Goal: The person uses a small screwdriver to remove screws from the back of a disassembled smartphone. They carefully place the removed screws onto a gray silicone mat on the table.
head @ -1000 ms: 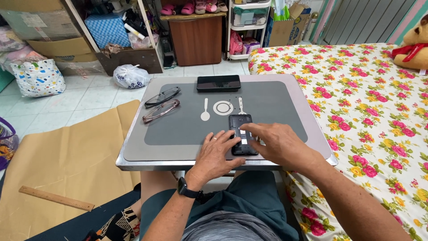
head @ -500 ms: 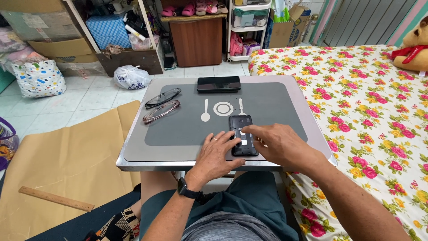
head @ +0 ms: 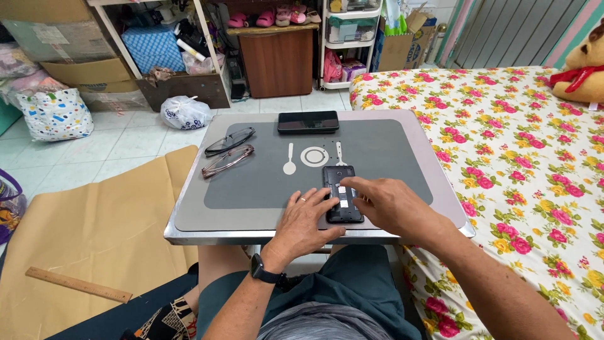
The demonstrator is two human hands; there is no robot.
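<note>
The person sits at a small folding surface (head: 189,214) with a grey mat, and both hands are on a phone with its back cover off (head: 341,189), which lies face down at the near edge, a little right of centre. The phone's inner side shows: a black frame with small white labels and what looks like a card or battery bay.

The left hand (head: 308,221) lies flat beside and partly over the phone's near left corner, its fingers spread and pressing down to steady it, gripping nothing. The right hand (head: 387,203) comes in from the right, its fingers loosely curled with the tips resting on the middle of the exposed back; whether they pinch a small part there cannot be told (the fingertips hide the spot).

As a judgement, the work on the phone is at a middle stage: the back is already open, and the hands are busy with something inside. The phone is not yet closed up again.

At the far edge of the surface lies a flat black rectangular piece (head: 308,121), perhaps the removed cover or a second phone; it is untouched. Two pairs of glasses (head: 228,151) lie at the far left, well apart from the hands. A bed with a flowered sheet (head: 522,157) stands to the right.
</note>
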